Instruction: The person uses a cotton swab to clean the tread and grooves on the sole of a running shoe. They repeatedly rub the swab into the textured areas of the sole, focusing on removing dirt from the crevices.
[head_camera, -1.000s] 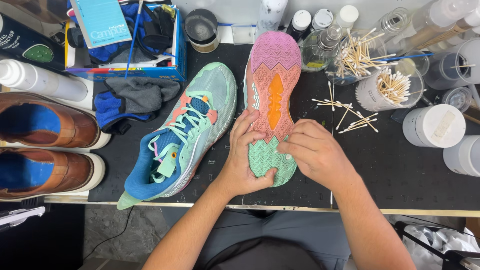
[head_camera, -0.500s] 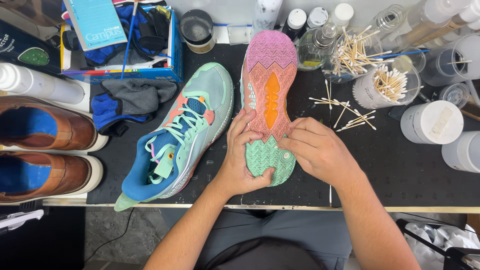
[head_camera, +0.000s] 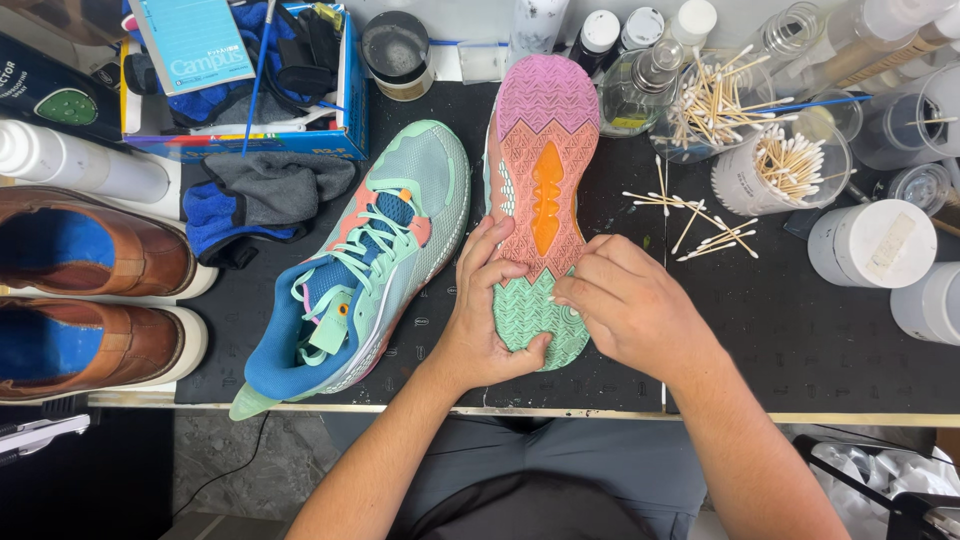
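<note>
A sneaker lies sole-up (head_camera: 543, 170) on the black mat (head_camera: 800, 330); its sole is pink at the toe, salmon with an orange centre, mint at the heel. My left hand (head_camera: 482, 310) grips the heel end from the left side, thumb under the heel. My right hand (head_camera: 625, 305) rests on the mint heel tread, fingertips pinched together against it; whatever small thing it holds is hidden. The matching mint and blue sneaker (head_camera: 360, 260) stands upright just to the left.
Two brown leather shoes (head_camera: 95, 300) sit at the left edge. A blue box with cloths (head_camera: 240, 80) is at the back left. Jars of cotton swabs (head_camera: 780, 165), loose swabs (head_camera: 690, 215), bottles and white tubs (head_camera: 870, 245) crowd the back right.
My right fingertips have shifted slightly up and left across the heel tread. The upturned sneaker and my left hand have stayed almost still.
</note>
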